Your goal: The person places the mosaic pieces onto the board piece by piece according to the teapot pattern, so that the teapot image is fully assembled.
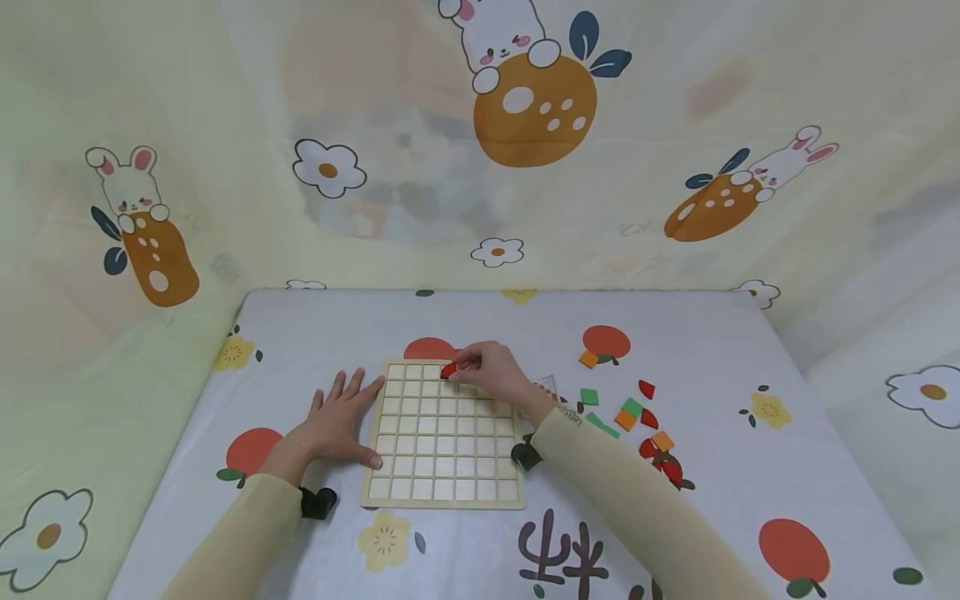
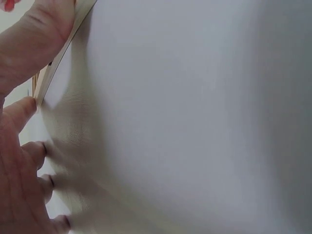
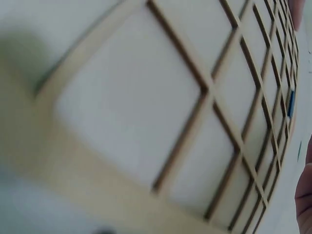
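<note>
Two hands work at a wooden grid board [image 1: 442, 437] near the table's [image 1: 750, 333] middle: the right hand [image 1: 491, 373] pinches a red piece [image 1: 448, 370] at the board's far edge, the left hand [image 1: 337, 421] lies flat, fingers spread, against its left edge. Loose coloured pieces [image 1: 633, 412] (red, green, orange) lie scattered toward the table's right edge.

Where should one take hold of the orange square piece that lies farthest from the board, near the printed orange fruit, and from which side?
Grip the orange square piece by two opposite edges, coming from above. It lies flat on the tablecloth, so only its thin edges offer a pinch. Nothing crowds it, so probably any pair of edges will do.
</note>
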A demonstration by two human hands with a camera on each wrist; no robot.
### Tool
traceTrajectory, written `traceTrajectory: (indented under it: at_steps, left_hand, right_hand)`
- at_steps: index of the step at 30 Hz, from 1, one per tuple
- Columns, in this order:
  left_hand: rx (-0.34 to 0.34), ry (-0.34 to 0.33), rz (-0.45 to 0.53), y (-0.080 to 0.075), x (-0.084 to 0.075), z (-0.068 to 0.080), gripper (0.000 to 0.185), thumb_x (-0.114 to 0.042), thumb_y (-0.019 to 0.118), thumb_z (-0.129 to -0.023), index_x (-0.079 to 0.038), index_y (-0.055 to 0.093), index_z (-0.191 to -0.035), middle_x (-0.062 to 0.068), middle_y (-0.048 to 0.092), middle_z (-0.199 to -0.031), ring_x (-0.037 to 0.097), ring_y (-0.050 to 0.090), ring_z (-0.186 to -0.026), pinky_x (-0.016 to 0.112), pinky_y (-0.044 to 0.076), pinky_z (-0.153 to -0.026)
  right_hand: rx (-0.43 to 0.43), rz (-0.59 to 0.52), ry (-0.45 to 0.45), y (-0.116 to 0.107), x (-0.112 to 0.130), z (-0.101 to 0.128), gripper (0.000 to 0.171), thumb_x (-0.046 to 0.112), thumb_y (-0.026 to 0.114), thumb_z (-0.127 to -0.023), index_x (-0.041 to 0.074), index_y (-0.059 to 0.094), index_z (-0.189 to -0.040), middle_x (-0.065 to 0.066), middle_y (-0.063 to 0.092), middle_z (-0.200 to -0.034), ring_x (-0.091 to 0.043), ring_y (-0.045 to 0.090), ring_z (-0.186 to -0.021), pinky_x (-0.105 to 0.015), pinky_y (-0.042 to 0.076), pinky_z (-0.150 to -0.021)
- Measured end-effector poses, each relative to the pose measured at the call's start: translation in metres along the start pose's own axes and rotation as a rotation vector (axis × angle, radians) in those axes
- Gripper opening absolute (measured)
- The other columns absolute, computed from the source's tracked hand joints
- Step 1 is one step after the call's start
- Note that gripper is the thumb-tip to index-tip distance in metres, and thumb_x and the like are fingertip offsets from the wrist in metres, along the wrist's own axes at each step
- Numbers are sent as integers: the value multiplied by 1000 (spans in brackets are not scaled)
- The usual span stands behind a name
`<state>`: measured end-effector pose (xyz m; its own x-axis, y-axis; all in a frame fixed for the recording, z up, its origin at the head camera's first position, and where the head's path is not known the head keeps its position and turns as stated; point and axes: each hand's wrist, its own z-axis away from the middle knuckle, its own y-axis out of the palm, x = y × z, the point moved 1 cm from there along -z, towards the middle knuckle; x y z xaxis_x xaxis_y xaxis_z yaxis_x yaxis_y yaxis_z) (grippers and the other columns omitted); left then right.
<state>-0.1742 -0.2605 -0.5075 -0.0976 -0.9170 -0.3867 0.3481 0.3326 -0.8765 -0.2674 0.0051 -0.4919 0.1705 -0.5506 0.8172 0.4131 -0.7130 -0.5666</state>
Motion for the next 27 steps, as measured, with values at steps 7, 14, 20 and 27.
traceTrajectory:
  at_steps: [7, 14, 20, 27]
  left_hand:
    - [0, -7, 9, 1, 0, -3, 127, -57, 87, -51, -19, 21, -153, 19, 5, -159, 45, -6, -143, 70, -2, -106]
    - [5, -12, 15, 3, 2, -3, 129, -58, 87, -50, -19, 20, -153, 18, 4, -159, 44, -7, -143, 69, -2, -107]
    - [-2, -7, 9, 1, 0, -2, 129, -58, 87, -49, -18, 21, -153, 19, 5, -158, 45, -6, -142, 70, 0, -106]
    - [-7, -1, 3, 1, 0, -2, 129, -59, 86, -50, -18, 21, -153, 20, 6, -158, 46, -4, -142, 71, 0, -105]
  right_hand:
    - [28, 20, -13, 18, 5, 0, 25, 14, 76, -82, 6, 70, -104, -1, 67, -93, -12, 60, -82, -26, 51, -75]
    - [11, 128, -40, 32, 11, 1, 28, 15, 77, -81, 4, 70, -106, 1, 64, -84, -10, 56, -74, -26, 51, -74]
    - [24, 164, -24, 38, 15, 2, 29, 15, 76, -82, 4, 70, -109, 0, 58, -73, -13, 50, -70, -27, 50, -77]
    - [20, 194, -22, 41, 15, 1, 27, 15, 76, -82, 5, 71, -107, 0, 56, -70, -14, 50, -72, -28, 50, -77]
